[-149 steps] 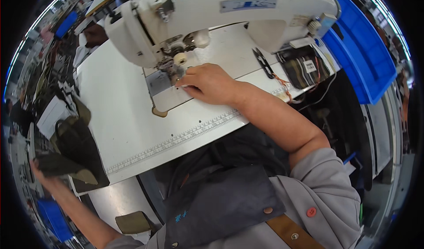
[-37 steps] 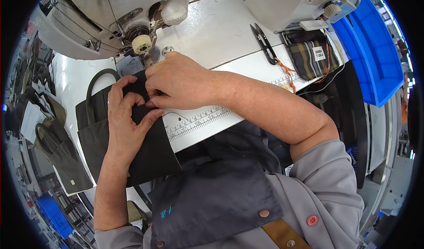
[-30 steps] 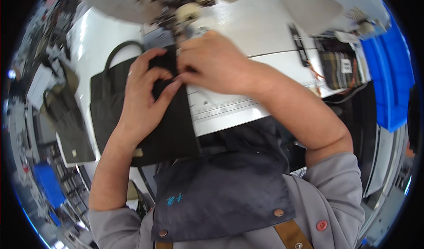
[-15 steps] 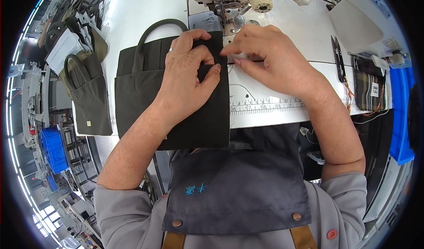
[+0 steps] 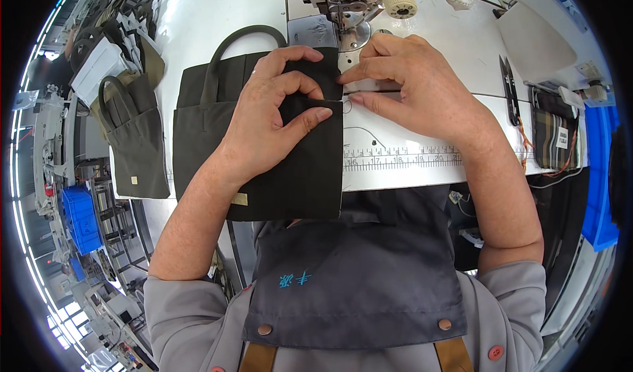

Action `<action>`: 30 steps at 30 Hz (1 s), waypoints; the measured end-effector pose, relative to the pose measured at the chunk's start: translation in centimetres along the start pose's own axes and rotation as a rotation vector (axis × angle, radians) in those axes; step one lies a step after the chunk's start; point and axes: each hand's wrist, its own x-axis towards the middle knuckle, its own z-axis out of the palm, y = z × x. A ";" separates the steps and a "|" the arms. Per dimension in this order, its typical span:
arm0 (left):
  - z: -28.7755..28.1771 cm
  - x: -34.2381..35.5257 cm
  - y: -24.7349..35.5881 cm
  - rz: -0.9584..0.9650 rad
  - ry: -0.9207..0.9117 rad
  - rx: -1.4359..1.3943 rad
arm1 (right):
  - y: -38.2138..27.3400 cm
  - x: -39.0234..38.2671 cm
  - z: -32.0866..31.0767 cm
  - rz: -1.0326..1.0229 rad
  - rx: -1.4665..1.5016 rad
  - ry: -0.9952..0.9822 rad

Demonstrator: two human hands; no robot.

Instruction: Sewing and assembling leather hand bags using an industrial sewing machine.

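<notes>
A dark olive fabric bag piece (image 5: 290, 148) with a looped handle and a pocket lies flat on the white sewing table, just below the machine's needle area. My left hand (image 5: 270, 108) rests on it, its thumb and curled finger at the pocket's top edge, closed on the cloth. At the cloth's right edge is my right hand (image 5: 415, 82). Its index fingertip touches that edge, while the thumb stays apart from it, near a loose thread. Nothing shows between those two fingers.
The sewing machine (image 5: 356, 6) stands at the far side. A printed ruler strip (image 5: 402, 159) runs along the near table edge. Scissors (image 5: 509, 92) and a striped cloth pouch (image 5: 552, 134) lie at the right. Another olive bag piece (image 5: 137, 154) lies left, beside stacked pieces.
My left thumb and curled finger have spread a little wider apart at the pocket edge. A pale label on the bag piece shows more beside my left forearm.
</notes>
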 end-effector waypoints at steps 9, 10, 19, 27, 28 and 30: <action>-0.4 -1.8 2.9 0.100 0.086 0.136 | -1.2 0.6 0.3 0.190 0.419 -0.132; 0.1 -2.3 4.0 0.125 0.068 0.216 | -1.1 0.5 0.3 0.162 0.369 -0.127; 0.1 -5.8 7.1 -0.078 -0.132 0.233 | -0.7 0.1 1.1 0.023 0.214 -0.037; -6.6 -3.8 5.9 -0.350 -0.009 -0.308 | -1.3 0.0 0.6 0.026 0.222 -0.064; -7.2 -3.9 5.4 -0.392 0.030 -0.446 | -1.2 -0.3 0.9 0.020 0.255 -0.042; -8.8 -4.6 4.4 -0.421 0.110 -0.678 | -2.0 0.1 1.0 -0.021 0.295 0.010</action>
